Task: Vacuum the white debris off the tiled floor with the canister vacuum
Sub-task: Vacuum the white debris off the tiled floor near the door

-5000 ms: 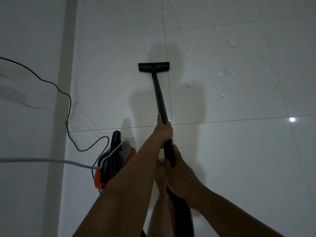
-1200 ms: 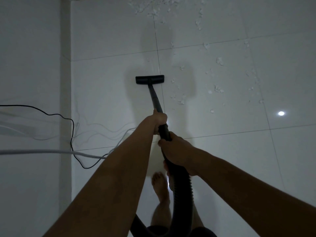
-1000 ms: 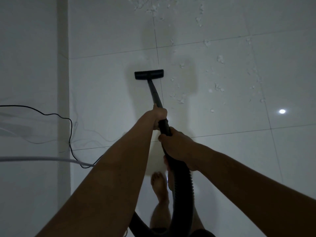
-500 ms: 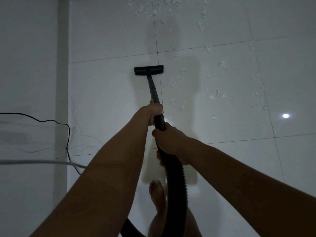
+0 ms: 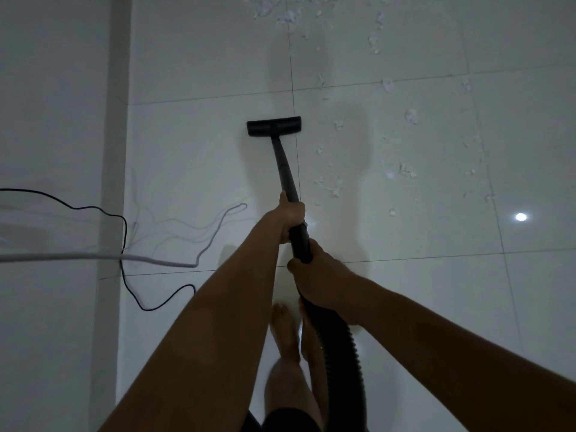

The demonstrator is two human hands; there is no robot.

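A black vacuum wand point(image 5: 285, 169) runs from my hands to its flat floor head point(image 5: 274, 126), which lies on the white tiled floor point(image 5: 193, 169) beside a tile joint. My left hand point(image 5: 291, 215) grips the wand higher up. My right hand point(image 5: 321, 283) grips it lower, where the ribbed black hose point(image 5: 341, 363) begins. White debris point(image 5: 405, 171) is scattered to the right of the head, and a denser patch of debris point(image 5: 290, 10) lies at the top edge. The canister is out of view.
A black power cord point(image 5: 124, 244) and a white cable point(image 5: 93, 257) trail across the floor at left, near a grey floor strip point(image 5: 113, 182). My bare feet point(image 5: 286, 332) stand below the hands. A ceiling light reflection point(image 5: 520, 217) shines at right.
Over five seconds the view moved forward and the orange canister left the frame. In the last second the floor head slid slightly away, then back a little; both hands kept their grip.
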